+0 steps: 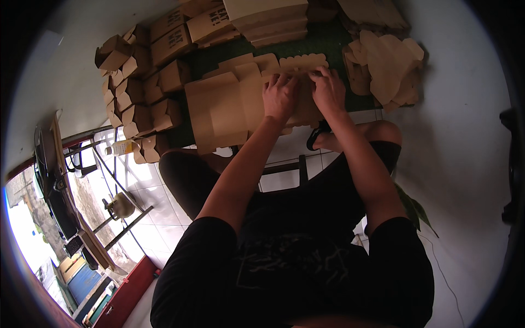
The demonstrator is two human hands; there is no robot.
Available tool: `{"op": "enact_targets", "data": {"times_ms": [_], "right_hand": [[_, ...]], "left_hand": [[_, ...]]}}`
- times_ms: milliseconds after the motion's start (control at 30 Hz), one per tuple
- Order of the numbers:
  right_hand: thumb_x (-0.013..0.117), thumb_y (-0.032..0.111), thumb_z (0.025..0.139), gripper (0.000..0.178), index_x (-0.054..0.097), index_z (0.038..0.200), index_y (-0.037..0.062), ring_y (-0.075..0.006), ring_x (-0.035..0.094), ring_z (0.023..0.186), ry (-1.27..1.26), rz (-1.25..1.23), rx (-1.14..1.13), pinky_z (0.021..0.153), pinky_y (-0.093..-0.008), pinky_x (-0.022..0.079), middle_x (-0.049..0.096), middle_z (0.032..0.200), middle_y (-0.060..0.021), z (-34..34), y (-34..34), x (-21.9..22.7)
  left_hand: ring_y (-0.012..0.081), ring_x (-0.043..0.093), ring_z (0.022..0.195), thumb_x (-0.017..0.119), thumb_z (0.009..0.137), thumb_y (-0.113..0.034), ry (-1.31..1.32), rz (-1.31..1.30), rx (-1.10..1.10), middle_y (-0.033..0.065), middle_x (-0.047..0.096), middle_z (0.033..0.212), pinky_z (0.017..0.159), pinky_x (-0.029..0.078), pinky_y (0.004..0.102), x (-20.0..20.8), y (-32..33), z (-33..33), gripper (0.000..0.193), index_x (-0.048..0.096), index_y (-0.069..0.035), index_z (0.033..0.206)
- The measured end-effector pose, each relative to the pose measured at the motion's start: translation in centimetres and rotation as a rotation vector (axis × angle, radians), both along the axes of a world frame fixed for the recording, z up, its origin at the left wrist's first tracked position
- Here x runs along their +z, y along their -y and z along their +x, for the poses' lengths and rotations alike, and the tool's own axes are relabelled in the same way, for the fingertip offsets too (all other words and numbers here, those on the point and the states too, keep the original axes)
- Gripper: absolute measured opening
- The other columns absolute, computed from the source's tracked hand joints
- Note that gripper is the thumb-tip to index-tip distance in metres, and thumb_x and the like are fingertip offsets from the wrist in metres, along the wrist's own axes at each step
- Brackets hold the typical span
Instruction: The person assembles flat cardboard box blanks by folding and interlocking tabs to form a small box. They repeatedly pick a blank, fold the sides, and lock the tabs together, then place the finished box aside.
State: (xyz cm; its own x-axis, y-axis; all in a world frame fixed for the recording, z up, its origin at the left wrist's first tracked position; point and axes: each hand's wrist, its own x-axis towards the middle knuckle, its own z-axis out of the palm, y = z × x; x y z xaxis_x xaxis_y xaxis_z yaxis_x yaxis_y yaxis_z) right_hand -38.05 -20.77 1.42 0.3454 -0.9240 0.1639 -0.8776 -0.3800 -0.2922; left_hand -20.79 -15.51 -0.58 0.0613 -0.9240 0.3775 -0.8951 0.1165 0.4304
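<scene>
A brown cardboard box blank [306,113] lies unfolded in front of me, with a scalloped flap [304,62] along its far edge. My left hand [280,97] is closed on its left part, fingers bent, fingertips at the far fold. Close beside it, my right hand [328,92] pinches the same fold near the scalloped flap. What lies under the fingertips is hidden. To the left, a larger flat cardboard blank [214,109] partly underlies or adjoins this one; I cannot tell which.
Folded cardboard boxes [131,93] are piled at the left of the green table top [219,50]. Stacked cardboard trays [273,24] stand at the back. Loose cut cardboard pieces [395,68] lie at the right. A bottle [122,147] is by the left edge.
</scene>
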Motion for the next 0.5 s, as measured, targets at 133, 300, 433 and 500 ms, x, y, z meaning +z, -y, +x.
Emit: {"op": "enact_targets", "data": {"times_ms": [133,300,433,500], "right_hand": [[0.085,0.006,0.09,0.046,0.089,0.132,0.0244,-0.0306,0.071,0.119,-0.005,-0.075,-0.034,0.101,-0.0467,0.064,0.073,0.135,-0.0009,0.0,-0.3,-0.9],[0.083,0.004,0.089,0.059,0.08,0.146,0.0186,-0.0346,0.069,0.123,0.087,-0.039,0.069,0.105,-0.0483,0.061,0.07,0.14,-0.0079,-2.0,0.3,-1.1],[0.085,0.005,0.088,0.066,0.07,0.152,0.0119,-0.04,0.062,0.134,0.128,0.029,0.227,0.112,-0.0529,0.056,0.062,0.148,-0.0151,-5.1,-1.5,1.1],[0.088,0.01,0.088,0.066,0.069,0.151,0.0101,-0.0423,0.057,0.141,0.012,0.234,0.307,0.117,-0.0564,0.052,0.059,0.151,-0.0167,-6.2,-4.1,2.3]], "left_hand": [[0.0313,0.072,0.123,0.08,0.098,-0.026,-0.012,0.035,0.001,0.0035,0.076,0.118,0.093,0.057,0.0526,0.2,0.0,0.0,0.015,0.083,-0.019,0.111],[0.0379,0.072,0.119,0.078,0.097,-0.02,-0.05,0.057,-0.023,0.008,0.076,0.117,0.096,0.06,0.0543,0.8,0.0,0.1,0.014,0.082,-0.017,0.11],[0.0392,0.071,0.125,0.084,0.093,-0.022,-0.148,0.129,-0.12,0.0095,0.076,0.124,0.102,0.06,0.0541,1.4,-0.1,1.1,0.021,0.083,-0.017,0.113],[0.0381,0.069,0.13,0.087,0.092,-0.024,-0.16,0.183,-0.18,0.0093,0.075,0.13,0.107,0.059,0.0538,1.8,-0.6,2.0,0.026,0.084,-0.018,0.117]]}}
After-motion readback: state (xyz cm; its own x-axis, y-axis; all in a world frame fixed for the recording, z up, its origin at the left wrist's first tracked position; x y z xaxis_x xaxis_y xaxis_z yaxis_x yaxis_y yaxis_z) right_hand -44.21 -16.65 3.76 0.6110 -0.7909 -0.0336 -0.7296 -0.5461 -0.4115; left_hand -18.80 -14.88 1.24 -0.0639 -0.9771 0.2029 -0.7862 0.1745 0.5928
